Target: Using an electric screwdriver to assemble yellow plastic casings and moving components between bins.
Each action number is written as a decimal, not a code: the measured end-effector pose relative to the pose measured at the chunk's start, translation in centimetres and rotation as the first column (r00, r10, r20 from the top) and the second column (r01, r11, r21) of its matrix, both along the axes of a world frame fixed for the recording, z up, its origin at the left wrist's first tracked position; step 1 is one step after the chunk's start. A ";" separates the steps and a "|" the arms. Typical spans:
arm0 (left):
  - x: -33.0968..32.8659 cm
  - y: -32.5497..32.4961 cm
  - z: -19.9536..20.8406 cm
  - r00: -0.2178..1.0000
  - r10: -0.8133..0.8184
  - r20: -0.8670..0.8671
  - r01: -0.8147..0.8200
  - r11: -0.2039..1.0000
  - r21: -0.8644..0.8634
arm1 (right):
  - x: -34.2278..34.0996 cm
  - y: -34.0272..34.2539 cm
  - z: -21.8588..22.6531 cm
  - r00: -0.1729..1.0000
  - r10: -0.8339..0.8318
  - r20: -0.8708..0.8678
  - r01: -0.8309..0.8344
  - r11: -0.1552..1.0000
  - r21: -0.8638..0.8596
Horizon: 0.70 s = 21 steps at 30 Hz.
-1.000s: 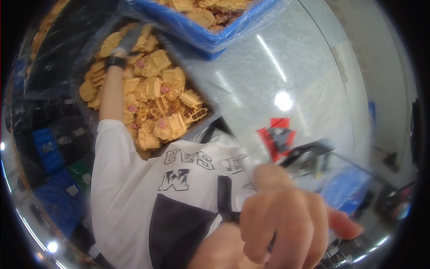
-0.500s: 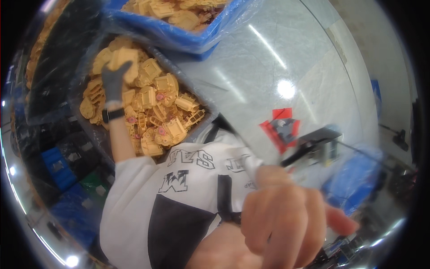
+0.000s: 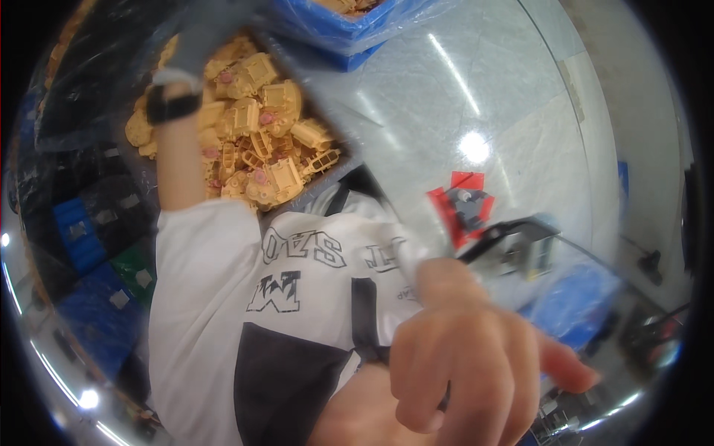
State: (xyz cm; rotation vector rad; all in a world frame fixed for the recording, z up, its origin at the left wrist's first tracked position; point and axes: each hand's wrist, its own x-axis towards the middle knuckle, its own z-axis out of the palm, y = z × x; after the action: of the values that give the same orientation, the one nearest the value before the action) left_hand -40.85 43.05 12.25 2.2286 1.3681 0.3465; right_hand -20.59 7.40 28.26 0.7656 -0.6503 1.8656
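My left hand (image 3: 212, 33), in a grey glove with a dark watch at the wrist, reaches over the far part of a dark bin (image 3: 312, 89). Motion smears its fingers, and whether they hold anything does not show. Beige moulded housings (image 3: 279, 182) fill the bin, several with pink spots, lying in a loose jumble. Close to the camera is my right hand (image 3: 468, 364), bare, its back showing. Its fingers bend toward the lower edge and one digit sticks out to the right. What these fingers close on is hidden.
Past the bin stands a blue crate (image 3: 361, 33) lined with clear film, also with beige parts. A dark grey part (image 3: 468, 208) sits amid red pieces on a pale surface. Nearby are a black-armed device (image 3: 513, 238) and blue plastic (image 3: 573, 301). Blue containers (image 3: 104, 312) stand at left.
My left hand has moved up and away over the bin, off the housings it was touching. The view has shifted slightly. My right hand stays almost where it was.
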 end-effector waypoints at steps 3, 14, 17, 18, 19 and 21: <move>-0.7 -11.2 -4.0 0.960 0.030 -0.278 -0.057 0.994 -0.090 | 0.4 -0.5 -0.7 0.993 -0.120 -0.016 0.119 0.992 -0.026; 1.5 -18.3 -6.4 0.795 0.094 -0.599 0.066 0.969 0.240 | 0.6 2.9 0.3 0.985 -0.171 -0.028 0.169 0.984 -0.055; 1.3 -18.6 -6.7 0.843 0.092 -0.530 -0.119 0.993 -0.016 | 0.2 3.1 1.5 0.999 -0.033 -0.042 0.027 0.992 -0.127; 1.4 -18.3 -6.8 0.848 0.082 -0.524 -0.108 0.994 -0.020 | 0.1 3.0 1.6 0.999 0.007 -0.043 -0.013 0.988 -0.151; 1.4 -17.7 -7.2 0.885 0.082 -0.458 -0.122 0.991 -0.058 | -0.2 1.7 0.8 0.999 -0.004 -0.033 -0.001 0.988 -0.153; 1.1 -16.9 -7.1 0.909 0.104 -0.405 -0.152 0.984 -0.090 | -0.1 -1.3 -0.9 0.940 -0.320 -0.116 0.327 0.944 0.046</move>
State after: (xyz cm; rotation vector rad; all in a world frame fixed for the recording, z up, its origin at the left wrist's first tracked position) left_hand -39.73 26.12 5.11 2.1908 1.6990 -0.1585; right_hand -20.64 6.09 27.38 0.7453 -0.7242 1.4997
